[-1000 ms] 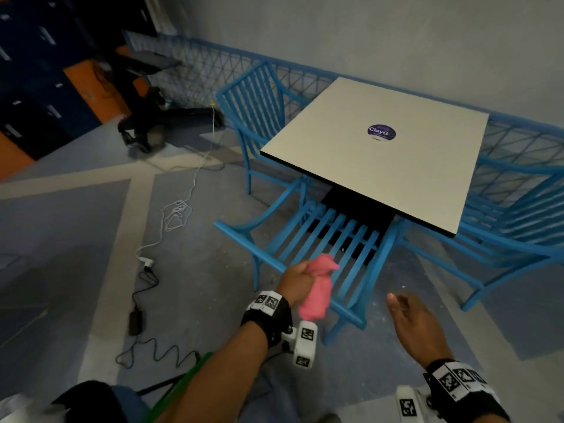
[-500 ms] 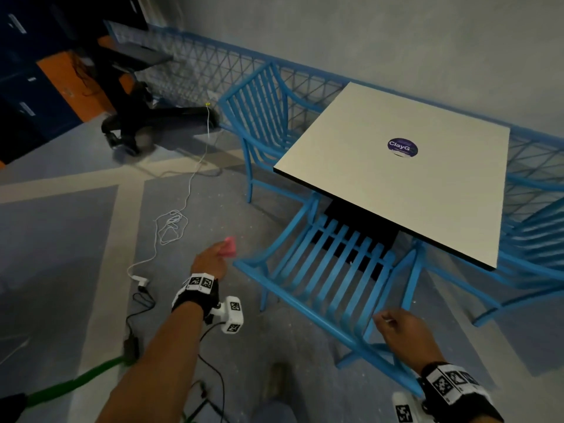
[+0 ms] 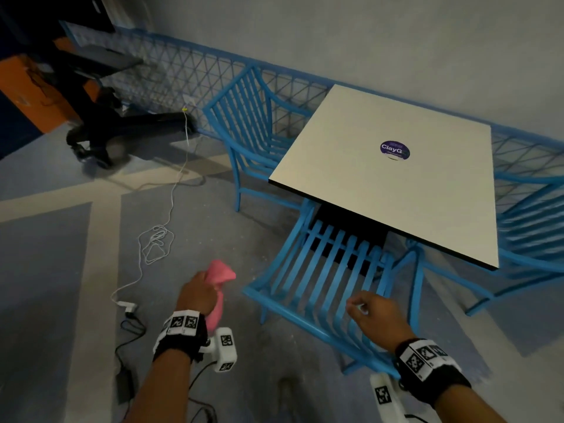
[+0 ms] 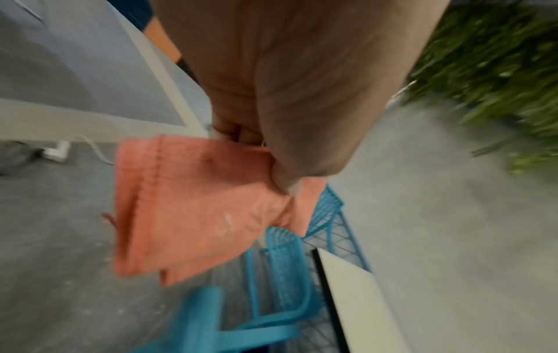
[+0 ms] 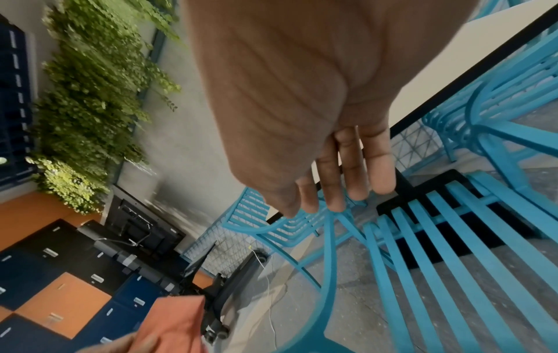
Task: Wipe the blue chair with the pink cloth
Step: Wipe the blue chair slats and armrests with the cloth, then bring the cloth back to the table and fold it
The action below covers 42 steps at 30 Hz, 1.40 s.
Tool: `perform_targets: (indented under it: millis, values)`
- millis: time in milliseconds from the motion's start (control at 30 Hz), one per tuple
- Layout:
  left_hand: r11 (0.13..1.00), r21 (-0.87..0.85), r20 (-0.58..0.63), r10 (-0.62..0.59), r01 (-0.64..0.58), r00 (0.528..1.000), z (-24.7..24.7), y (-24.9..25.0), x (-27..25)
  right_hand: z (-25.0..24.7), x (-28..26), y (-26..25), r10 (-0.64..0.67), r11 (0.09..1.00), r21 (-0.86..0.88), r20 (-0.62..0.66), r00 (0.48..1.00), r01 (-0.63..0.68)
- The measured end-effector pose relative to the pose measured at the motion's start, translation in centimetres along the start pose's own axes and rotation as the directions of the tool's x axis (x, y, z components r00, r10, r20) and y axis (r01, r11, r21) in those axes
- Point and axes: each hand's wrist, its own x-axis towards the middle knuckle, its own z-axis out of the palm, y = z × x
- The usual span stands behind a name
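Note:
The blue chair (image 3: 328,280) stands tucked under the table, its slatted back toward me. My left hand (image 3: 203,288) is over the floor, left of the chair and apart from it, and grips the bunched pink cloth (image 3: 221,274). In the left wrist view the fingers (image 4: 273,155) curl round the cloth (image 4: 193,205), which hangs below them. My right hand (image 3: 361,306) hovers over the chair's back and holds nothing. The right wrist view shows its fingers (image 5: 347,181) nearly straight above the slats (image 5: 438,262), with the cloth (image 5: 175,327) at the lower left.
A square white table (image 3: 396,203) covers the chair's seat. Two more blue chairs (image 3: 250,129) (image 3: 534,227) stand at its left and right sides. White cable (image 3: 154,239) and a plug adapter (image 3: 128,306) lie on the floor at left. A black wheeled stand (image 3: 122,129) is behind.
My left hand took the cloth off the chair's back and swung left over the floor. My right hand moved forward over the chair's back.

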Motion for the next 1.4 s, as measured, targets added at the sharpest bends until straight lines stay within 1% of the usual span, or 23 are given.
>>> perform_targets:
  millis: [67, 100, 133, 200, 233, 300, 367, 400, 467, 533, 600, 733, 767, 867, 933, 1000, 1033, 1100, 1133, 1200, 1300, 1333, 1400]
  values:
    - [0.990, -0.067, -0.092, 0.118, -0.124, 0.989, -1.1, 2.9, -0.3, -0.7, 0.5, -1.2, -0.004, 0.999, 0.042, -0.027, 1.000, 0.005]
    - [0.975, -0.092, -0.116, 0.194, -0.205, 0.974, -1.3, 4.5, -0.5, -1.3, 0.7, -1.9, -0.014, 0.998, 0.059, -0.043, 0.999, 0.016]
    - [0.953, -0.098, -0.114, 0.276, -0.288, 0.954, -1.3, 6.2, -0.8, -1.9, 0.8, -2.5, -0.031, 0.997, 0.067, -0.067, 0.997, 0.035]
    - [0.889, -0.117, -0.043, 0.440, -0.442, 0.897, -0.8, 10.0, -2.0, -3.3, 1.0, -3.5, -0.061, 0.995, 0.072, -0.121, 0.991, 0.070]
    - [0.851, -0.136, 0.017, 0.513, -0.506, 0.858, -0.3, 12.1, -2.7, -4.1, 1.1, -3.9, -0.070, 0.994, 0.069, -0.144, 0.987, 0.080]
    - [0.796, -0.187, 0.183, 0.604, -0.575, 0.776, 1.0, 15.9, -4.5, -5.4, 1.4, -4.4, -0.087, 0.993, 0.058, -0.174, 0.981, 0.098]
    - [0.749, -0.223, 0.299, 0.662, -0.624, 0.687, 2.8, 18.6, -6.1, -6.4, 1.7, -4.0, -0.122, 0.991, 0.039, -0.171, 0.978, 0.131]
    - [0.724, -0.220, 0.334, 0.685, -0.654, 0.647, 3.6, 19.7, -6.8, -6.8, 1.9, -3.7, -0.134, 0.989, 0.040, -0.168, 0.977, 0.143]
    - [0.665, -0.192, 0.385, 0.727, -0.721, 0.568, 5.1, 21.5, -8.1, -7.8, 2.3, -2.6, -0.108, 0.987, 0.100, -0.167, 0.980, 0.125]
    - [0.631, -0.182, 0.427, 0.741, -0.754, 0.517, 6.0, 23.1, -9.2, -8.8, 2.5, -1.7, -0.062, 0.982, 0.171, -0.128, 0.990, 0.084]
    - [0.602, -0.159, 0.452, 0.749, -0.782, 0.485, 6.4, 24.6, -9.9, -9.6, 2.6, -0.5, -0.038, 0.987, 0.150, -0.073, 0.997, 0.048]
    - [0.585, -0.122, 0.514, 0.728, -0.802, 0.453, 7.1, 26.7, -9.3, -10.7, 3.2, 1.5, -0.041, 0.994, 0.103, -0.030, 0.999, 0.044]
    - [0.585, -0.113, 0.520, 0.724, -0.803, 0.454, 7.2, 27.2, -9.0, -11.0, 3.6, 2.0, -0.051, 0.995, 0.084, -0.016, 0.999, 0.053]
    - [0.616, -0.128, 0.524, 0.707, -0.777, 0.475, 7.8, 28.9, -7.5, -11.6, 5.1, 3.4, -0.068, 0.997, 0.025, 0.030, 0.997, 0.067]
    - [0.645, -0.106, 0.570, 0.663, -0.757, 0.485, 8.5, 30.0, -5.9, -12.0, 6.4, 4.5, -0.054, 0.998, 0.025, 0.048, 0.997, 0.053]
    - [0.662, -0.022, 0.640, 0.585, -0.750, 0.497, 9.2, 31.2, -4.3, -12.7, 8.0, 5.8, -0.038, 0.999, 0.040, 0.053, 0.998, 0.036]
    - [0.656, 0.032, 0.667, 0.548, -0.754, 0.505, 9.3, 31.5, -3.5, -13.0, 8.6, 6.0, -0.038, 0.998, 0.049, 0.052, 0.998, 0.036]
    - [0.630, 0.110, 0.715, 0.487, -0.769, 0.501, 10.1, 32.4, -1.7, -14.0, 10.0, 6.9, -0.042, 0.997, 0.068, 0.051, 0.998, 0.038]
    - [0.635, 0.110, 0.727, 0.472, -0.764, 0.498, 10.6, 32.7, -0.6, -14.3, 10.7, 7.2, -0.044, 0.997, 0.071, 0.052, 0.998, 0.040]
    - [0.682, 0.076, 0.734, 0.456, -0.727, 0.504, 11.6, 33.7, 1.6, -15.0, 12.5, 8.1, -0.028, 0.997, 0.068, 0.057, 0.998, 0.025]
    - [0.744, 0.075, 0.748, 0.398, -0.664, 0.531, 12.8, 35.5, 4.2, -15.7, 15.5, 9.9, 0.024, 0.998, 0.061, 0.074, 0.997, -0.029]
    - [0.750, 0.091, 0.748, 0.383, -0.655, 0.542, 13.2, 36.2, 4.9, -15.8, 16.5, 10.5, 0.032, 0.998, 0.046, 0.084, 0.996, -0.036]
    - [0.734, 0.141, 0.741, 0.367, -0.664, 0.562, 13.9, 37.8, 6.2, -16.1, 18.4, 11.6, 0.042, 0.999, 0.016, 0.096, 0.995, -0.043]
